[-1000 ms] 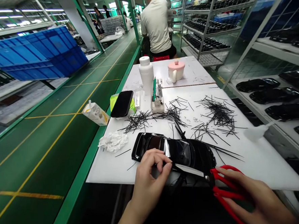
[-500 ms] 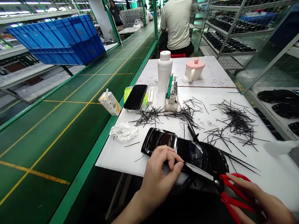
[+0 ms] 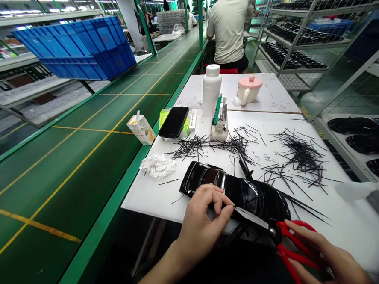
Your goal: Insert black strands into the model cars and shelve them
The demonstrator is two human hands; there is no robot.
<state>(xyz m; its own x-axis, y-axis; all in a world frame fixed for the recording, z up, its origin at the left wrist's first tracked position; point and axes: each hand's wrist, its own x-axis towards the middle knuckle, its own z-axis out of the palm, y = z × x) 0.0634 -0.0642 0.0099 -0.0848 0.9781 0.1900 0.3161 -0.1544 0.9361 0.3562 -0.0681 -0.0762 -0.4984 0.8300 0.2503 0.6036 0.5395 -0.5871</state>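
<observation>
One slip of the red-handled scissors [image 3: 275, 235] could have nicked my left hand [image 3: 203, 215] or scored the glossy black model car [image 3: 244, 192], I judged, because the blade's tip lay right at my left fingertips and close along the bodywork's near side. The car sat on the white table [image 3: 344, 213] just beyond my left hand; I saw nothing bracing it, so a push from the blade might have turned it. My left thumb and forefinger were pinched together at the tips; whatever lay between was too small to make out, and I could not tell whether my knuckles rested on the car. My right hand [image 3: 342, 260] was curled around the handles, its digits set apart in the loops; whether the blades were parted did not show. Loose black strips [image 3: 302, 156] were heaped beyond both hands, where one might have strayed under the car.
</observation>
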